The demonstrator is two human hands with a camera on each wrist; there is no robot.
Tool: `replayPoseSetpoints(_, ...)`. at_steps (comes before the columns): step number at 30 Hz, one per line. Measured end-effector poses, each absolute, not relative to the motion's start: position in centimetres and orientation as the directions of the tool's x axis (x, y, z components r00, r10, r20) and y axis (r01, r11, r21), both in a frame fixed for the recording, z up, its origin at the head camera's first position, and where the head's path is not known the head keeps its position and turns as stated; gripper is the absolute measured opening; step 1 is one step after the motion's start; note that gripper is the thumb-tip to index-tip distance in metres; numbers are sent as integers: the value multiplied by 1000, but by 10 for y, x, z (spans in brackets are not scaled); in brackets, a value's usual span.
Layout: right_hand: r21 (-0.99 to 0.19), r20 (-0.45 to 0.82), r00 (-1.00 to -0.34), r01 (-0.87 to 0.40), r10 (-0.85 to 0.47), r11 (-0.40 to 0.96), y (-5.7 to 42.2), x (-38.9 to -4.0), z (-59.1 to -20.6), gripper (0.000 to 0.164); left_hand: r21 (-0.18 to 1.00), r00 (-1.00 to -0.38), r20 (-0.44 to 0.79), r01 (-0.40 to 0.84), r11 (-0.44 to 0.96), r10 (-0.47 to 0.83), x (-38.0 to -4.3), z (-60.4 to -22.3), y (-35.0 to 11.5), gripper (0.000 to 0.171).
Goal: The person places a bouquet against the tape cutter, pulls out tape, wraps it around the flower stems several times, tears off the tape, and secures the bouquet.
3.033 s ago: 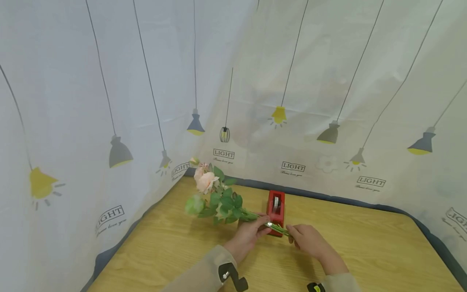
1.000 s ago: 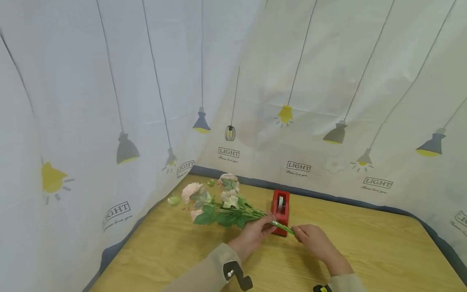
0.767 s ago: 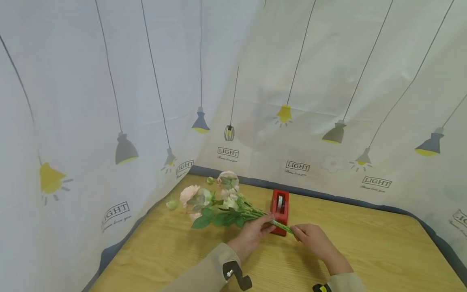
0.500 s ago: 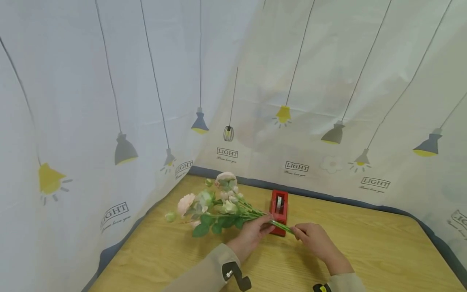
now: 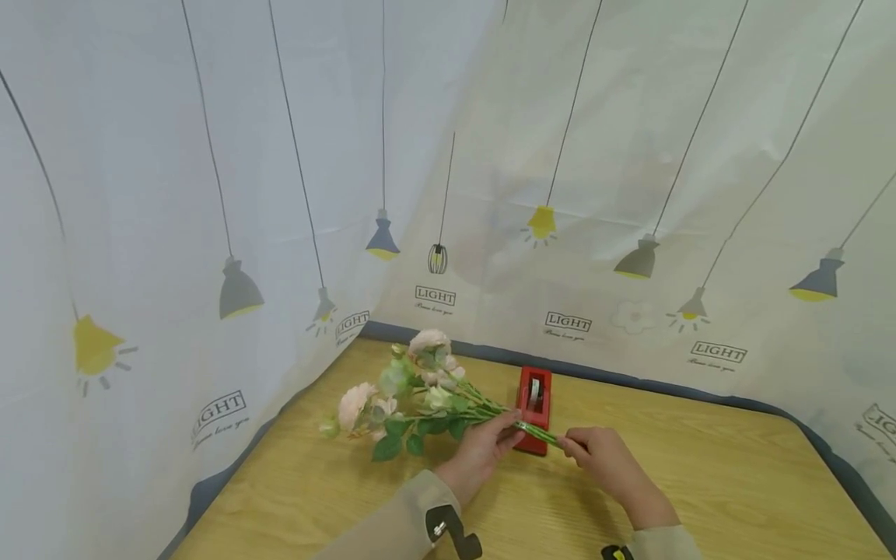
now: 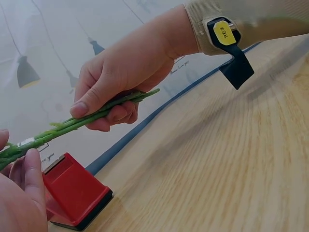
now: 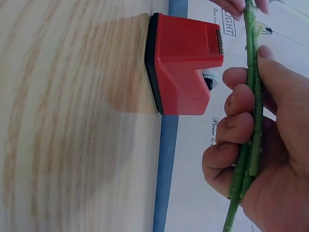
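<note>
A bouquet of pale pink and greenish flowers (image 5: 357,404) slants across the head view, blooms to the left. My left hand (image 5: 483,449) pinches its bundled green stems (image 6: 72,124) between thumb and fingers. A shiny clear band, like tape, wraps the stems (image 7: 256,87) right at the left fingertips. Farther down, my right hand (image 5: 607,463) curls round the lower stems; the cut ends poke out past its palm in both wrist views. Just beyond the stems stands a red tape dispenser (image 7: 181,41), partly covered by them in the head view.
The wooden table (image 5: 735,467) carries the dispenser and reaches a dark blue border (image 5: 672,384) at the back. Behind it hangs a pale cloth (image 5: 490,194) printed with lamps, closing off the back and sides. Each wrist bears a black mount (image 5: 453,530).
Over three seconds the bouquet has turned about its stems: the blooms have spread lower and further left, showing different flowers. Both hands keep hold of the stems, having shifted slightly to the right.
</note>
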State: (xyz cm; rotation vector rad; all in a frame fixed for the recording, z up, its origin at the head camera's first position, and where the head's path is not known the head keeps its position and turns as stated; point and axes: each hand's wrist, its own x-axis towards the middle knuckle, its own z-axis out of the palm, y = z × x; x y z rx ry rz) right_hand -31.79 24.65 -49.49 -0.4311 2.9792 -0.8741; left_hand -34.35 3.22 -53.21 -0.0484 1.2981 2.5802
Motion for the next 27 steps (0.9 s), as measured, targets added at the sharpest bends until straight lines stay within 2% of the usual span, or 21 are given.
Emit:
replayPoseSetpoints(15, -520, 106, -938, -335, -330, 785, 254, -313, -486, 24, 776, -966, -166, -252, -578, 199, -341, -532, 35, 28)
replayPoseSetpoints(22, -521, 111, -935, -342, -336, 782, 256, -313, -485, 24, 780, -963, -175, -264, -568, 206, -339, -531, 36, 41)
replayPoseSetpoints(27, -461, 181, -917, -398, -355, 793, 256, -314, -485, 18, 780, -958, -173, -276, -562, 229, -338, -532, 35, 50)
